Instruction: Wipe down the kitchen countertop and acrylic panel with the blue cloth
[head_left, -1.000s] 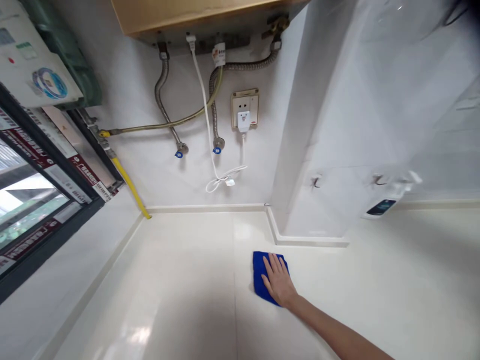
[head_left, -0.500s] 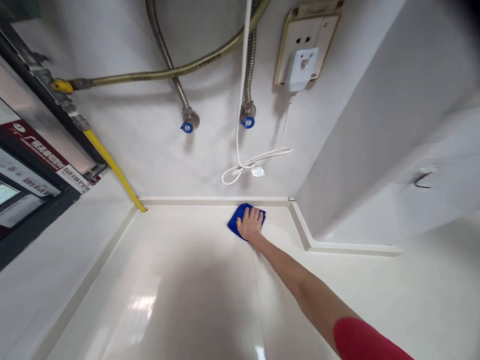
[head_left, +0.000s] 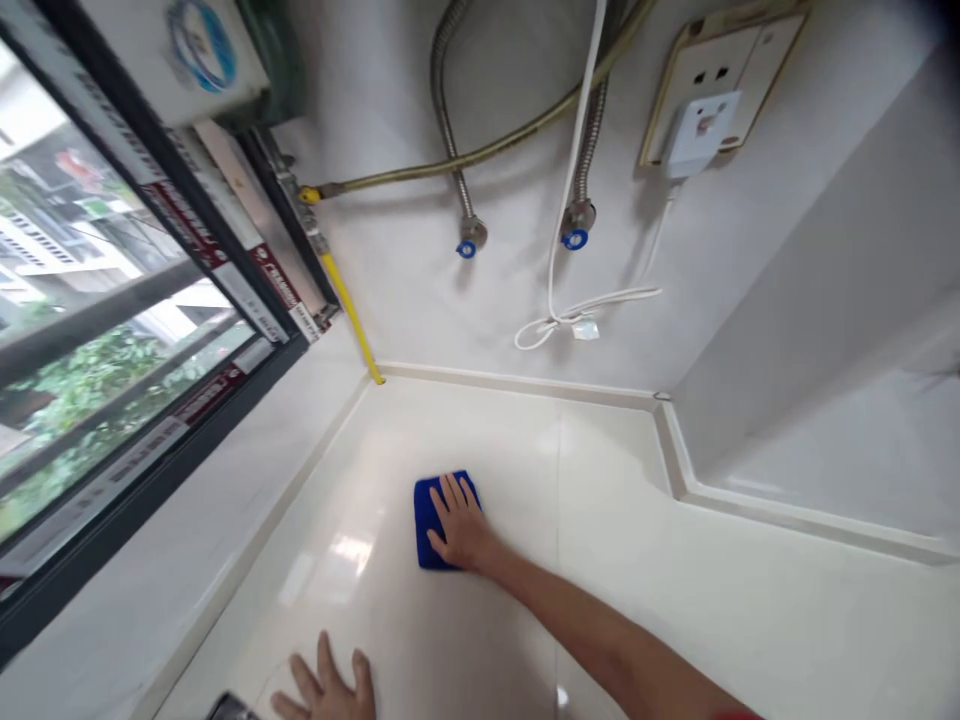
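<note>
A folded blue cloth (head_left: 429,515) lies on the glossy white countertop (head_left: 495,410). On top of it rests my right hand (head_left: 461,525), palm down with the fingers spread, pressing the cloth flat. The cloth's right part is hidden beneath the hand. My left hand (head_left: 330,690) shows at the bottom edge, partly cut off, its fingers stretched apart on or just over the counter. It holds nothing I can see. Close to it, a dark object (head_left: 231,706) pokes in at the bottom, too little of it showing to name.
A yellow pipe (head_left: 351,315) meets the counter's back left corner. White cable (head_left: 551,318) hangs in a loop below two blue-handled valves (head_left: 577,238). A socket with a plug (head_left: 701,130) sits upper right. The window (head_left: 97,330) is at left; a raised lip (head_left: 517,383) edges the wall.
My right hand has drawn the cloth from the back edge toward me and to the left. My left hand has come into view. The view has turned left, showing the window.
</note>
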